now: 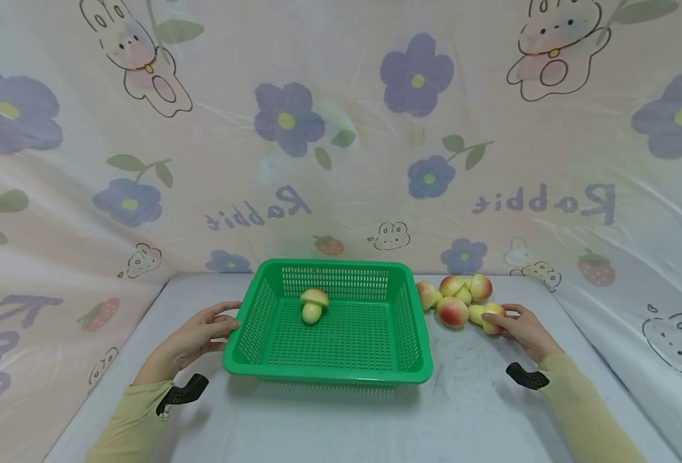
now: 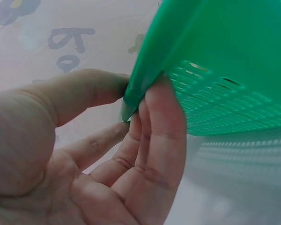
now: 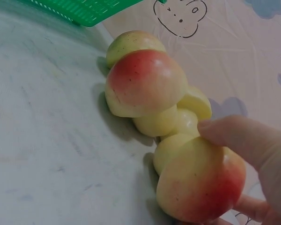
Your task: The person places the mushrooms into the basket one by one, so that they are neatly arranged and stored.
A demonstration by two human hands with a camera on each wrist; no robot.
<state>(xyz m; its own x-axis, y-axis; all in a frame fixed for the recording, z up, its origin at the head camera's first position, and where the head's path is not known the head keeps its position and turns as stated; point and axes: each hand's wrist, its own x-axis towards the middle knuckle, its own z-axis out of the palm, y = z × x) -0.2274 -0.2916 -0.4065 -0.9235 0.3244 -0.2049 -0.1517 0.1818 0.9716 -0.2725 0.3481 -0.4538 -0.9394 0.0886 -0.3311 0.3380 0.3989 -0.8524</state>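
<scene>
A green plastic basket (image 1: 329, 373) with slotted walls stands mid-table, and one mushroom (image 1: 315, 298) with a red-and-yellow cap lies inside it. At the basket's left side my left hand (image 1: 202, 334) pinches the rim (image 2: 147, 61), thumb on one face and fingers on the other. To the basket's right lies a cluster of similar mushrooms (image 1: 452, 312), caps blushed red and stems pale yellow. My right hand (image 1: 527, 331) grips the nearest right-hand mushroom (image 3: 201, 183) by its cap, the thumb over the top and other fingers partly hidden behind it.
The white tabletop (image 1: 462, 399) reaches up to a curtain (image 1: 364, 161) printed with rabbits and flowers, which hangs behind and at both sides. A black wrist-camera mount (image 1: 527, 376) sits on the right sleeve, another mount (image 1: 183, 393) on the left.
</scene>
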